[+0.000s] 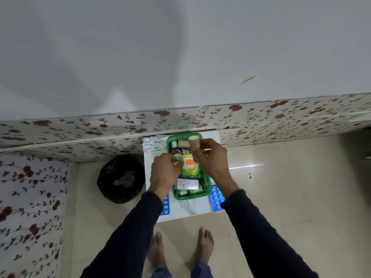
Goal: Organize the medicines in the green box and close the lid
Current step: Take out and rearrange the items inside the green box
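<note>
A green box [208,182] stands open on a small white table [188,209]. Inside lie a yellow-green sachet pack [189,167], a small bottle [175,146], a tan bandage roll [183,143] and white cartons [187,183]. My right hand [210,157] holds a second tan roll [194,147] upright above the box's far end. My left hand [165,171] hovers over the box's left side, fingers pinching a small white item [177,158] whose kind I cannot tell. Blue blister strips lie left [166,205] and right [216,197] of the box.
A silver foil strip [154,143] lies at the table's far left corner. A black-lined bin [120,179] stands on the tiled floor left of the table. A floral-papered ledge [180,119] runs behind. My bare feet [180,249] stand before the table.
</note>
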